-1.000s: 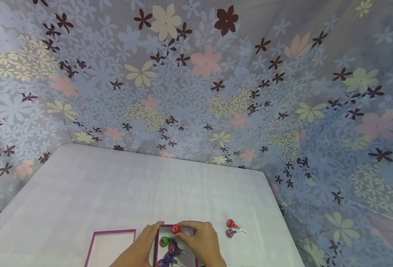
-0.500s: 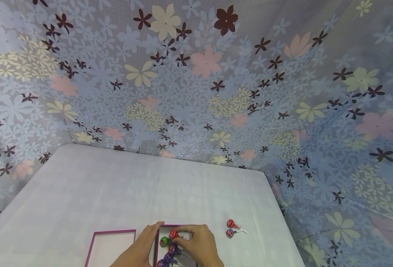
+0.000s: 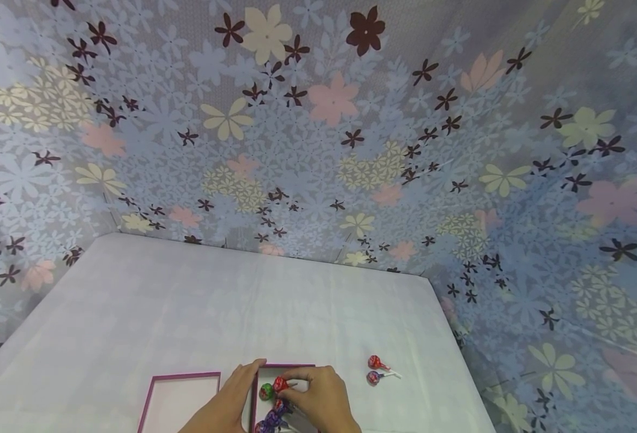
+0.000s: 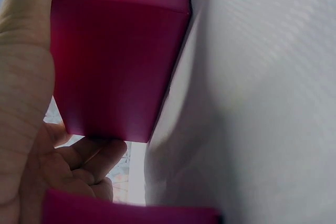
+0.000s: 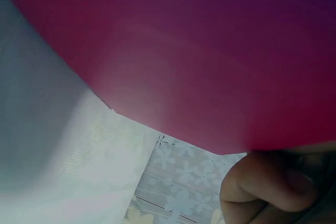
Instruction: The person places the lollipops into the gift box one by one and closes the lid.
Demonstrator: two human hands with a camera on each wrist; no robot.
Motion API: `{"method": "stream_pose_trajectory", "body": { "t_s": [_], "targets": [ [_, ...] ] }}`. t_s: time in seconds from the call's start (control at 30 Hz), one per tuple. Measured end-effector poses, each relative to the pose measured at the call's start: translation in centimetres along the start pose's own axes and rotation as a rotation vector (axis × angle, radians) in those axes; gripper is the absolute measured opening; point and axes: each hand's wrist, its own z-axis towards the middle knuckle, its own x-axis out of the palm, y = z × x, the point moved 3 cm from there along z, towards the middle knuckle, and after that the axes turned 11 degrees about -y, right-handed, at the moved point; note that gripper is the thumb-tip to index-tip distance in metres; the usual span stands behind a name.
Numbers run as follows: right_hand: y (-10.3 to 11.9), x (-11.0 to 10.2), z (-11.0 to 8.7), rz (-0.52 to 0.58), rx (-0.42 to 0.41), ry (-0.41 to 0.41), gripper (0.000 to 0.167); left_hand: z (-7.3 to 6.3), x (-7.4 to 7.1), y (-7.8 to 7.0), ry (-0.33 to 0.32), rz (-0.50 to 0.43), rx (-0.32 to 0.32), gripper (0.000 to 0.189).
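In the head view, a magenta-rimmed box (image 3: 291, 365) stands at the table's near side. My left hand (image 3: 226, 400) holds its left wall, and the left wrist view has thumb and fingers spanning the box's outer side (image 4: 118, 69). Over the inside, my right hand (image 3: 320, 397) pinches a red-wrapped lollipop (image 3: 280, 384) between thumb and forefinger. Just left of it lies a green lollipop (image 3: 266, 392). Several purple lollipops (image 3: 271, 419) are heaped nearer to me, partly hidden by the right hand. The right wrist view is mostly the box wall (image 5: 178, 72), with curled fingers (image 5: 257, 182) at lower right.
Left of the box lies a shallow white tray or lid with a magenta rim (image 3: 185, 376). A red lollipop (image 3: 374, 362) and a purple one (image 3: 373, 378) lie to the right on the white-covered table (image 3: 231, 307). Flowered cloth (image 3: 296, 150) hangs behind.
My right hand has brought the red lollipop slightly left and nearer to me, down beside the green one. The left hand stays at the box wall.
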Motion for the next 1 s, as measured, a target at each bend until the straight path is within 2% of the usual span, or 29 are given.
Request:
{"method": "stream_pose_trajectory", "body": {
  "t_s": [0.13, 0.2, 0.67, 1.0],
  "targets": [
    [-0.12, 0.1, -0.05, -0.01, -0.013, 0.008, 0.023, -0.03, 0.11, 0.28, -0.036, 0.017, 0.043, 0.123],
    [-0.18, 0.17, -0.05, -0.012, -0.025, 0.013, 0.022, -0.07, 0.17, 0.35, -0.041, 0.016, 0.038, 0.123],
    [-0.27, 0.47, 0.01, -0.066, -0.064, 0.014, 0.021, 0.06, -0.03, 0.21, 0.03, -0.05, -0.063, 0.122],
    [-0.21, 0.75, -0.05, -0.092, -0.101, 0.005, 0.022, 0.07, -0.24, -0.02, 0.045, -0.076, -0.095, 0.125]
  ]
}}
